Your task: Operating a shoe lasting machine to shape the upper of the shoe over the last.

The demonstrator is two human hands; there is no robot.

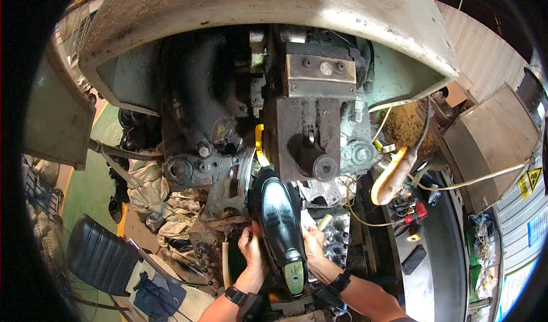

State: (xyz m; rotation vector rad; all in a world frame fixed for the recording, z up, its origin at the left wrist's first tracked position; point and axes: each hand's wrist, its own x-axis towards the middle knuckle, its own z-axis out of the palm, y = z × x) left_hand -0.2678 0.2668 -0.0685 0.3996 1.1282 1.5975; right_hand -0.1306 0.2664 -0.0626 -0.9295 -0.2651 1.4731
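Observation:
A glossy black shoe upper on a last (pixel 278 210) lies lengthwise in front of me, its far end tucked in at the machine (pixel 311 128). The green top of the last (pixel 295 277), with a hole in it, faces up at the near end. My left hand (pixel 251 248) grips the shoe's left side, fingers curled against it. On the opposite side my right hand (pixel 313 243) is closed on the shoe too; its fingertips are partly hidden. Just beyond the shoe's far end stands a yellow part (pixel 260 145) of the machine.
A pale curved hood (pixel 262 5) overhangs the machine. To the right hangs a lit lamp with a worn handle (pixel 394 176) on a cord. A black belt surface (pixel 436 253) runs along the right, a phone-like dark slab (pixel 414 259) beside it. A black padded chair (pixel 103 253) stands at left.

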